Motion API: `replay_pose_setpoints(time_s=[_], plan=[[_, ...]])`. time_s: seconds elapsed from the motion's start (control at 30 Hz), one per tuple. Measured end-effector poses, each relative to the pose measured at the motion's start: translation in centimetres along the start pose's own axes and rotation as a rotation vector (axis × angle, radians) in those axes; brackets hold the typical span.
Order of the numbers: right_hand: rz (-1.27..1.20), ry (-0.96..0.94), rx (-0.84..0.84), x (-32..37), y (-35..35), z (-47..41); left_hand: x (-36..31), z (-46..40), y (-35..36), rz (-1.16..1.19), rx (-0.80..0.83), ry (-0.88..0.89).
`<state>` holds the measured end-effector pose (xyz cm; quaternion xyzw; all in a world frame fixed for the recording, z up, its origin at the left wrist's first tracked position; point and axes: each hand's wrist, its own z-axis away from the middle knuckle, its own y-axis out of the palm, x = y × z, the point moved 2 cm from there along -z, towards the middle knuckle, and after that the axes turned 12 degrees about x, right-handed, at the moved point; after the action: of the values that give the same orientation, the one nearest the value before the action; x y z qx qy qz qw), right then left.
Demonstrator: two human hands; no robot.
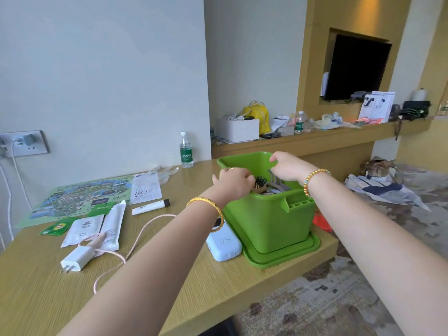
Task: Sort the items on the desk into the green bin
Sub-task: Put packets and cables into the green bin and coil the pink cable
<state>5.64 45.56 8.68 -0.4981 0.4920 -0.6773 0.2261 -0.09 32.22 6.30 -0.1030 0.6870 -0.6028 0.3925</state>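
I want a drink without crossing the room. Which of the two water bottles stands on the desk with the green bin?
The water bottle against the wall, left of the green bin, shares its desk. The other bottle stands among clutter on the far shelf.

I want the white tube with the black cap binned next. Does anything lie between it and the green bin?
Nothing visible lies on the desk between the white tube and the green bin. Only the left forearm crosses that gap above it, and both hands, left hand and right hand, occupy the bin's opening.
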Motion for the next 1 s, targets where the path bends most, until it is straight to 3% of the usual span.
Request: replay_pose_setpoints(time_s=[0.23,0.4,0.63,0.87,1.0], plan=[[-0.090,-0.264,-0.147,7.2,2.2,-0.1,5.8,2.6,-2.8,0.201,-0.341,0.063],[-0.062,-0.472,-0.172,13.6,7.4,0.0,13.0,5.3,-2.7,0.214,-0.373,-0.026],[0.037,-0.427,0.271,16.7,17.7,-1.7,24.4,9.9,-2.0,0.083,-0.297,-0.342],[0.282,-0.254,0.449,15.6,22.8,-2.7,32.1,13.0,0.0,-0.051,-0.069,-0.710],[0.346,-0.264,0.541,15.0,24.8,-2.7,34.3,13.4,1.5,-0.043,-0.038,-0.610]])
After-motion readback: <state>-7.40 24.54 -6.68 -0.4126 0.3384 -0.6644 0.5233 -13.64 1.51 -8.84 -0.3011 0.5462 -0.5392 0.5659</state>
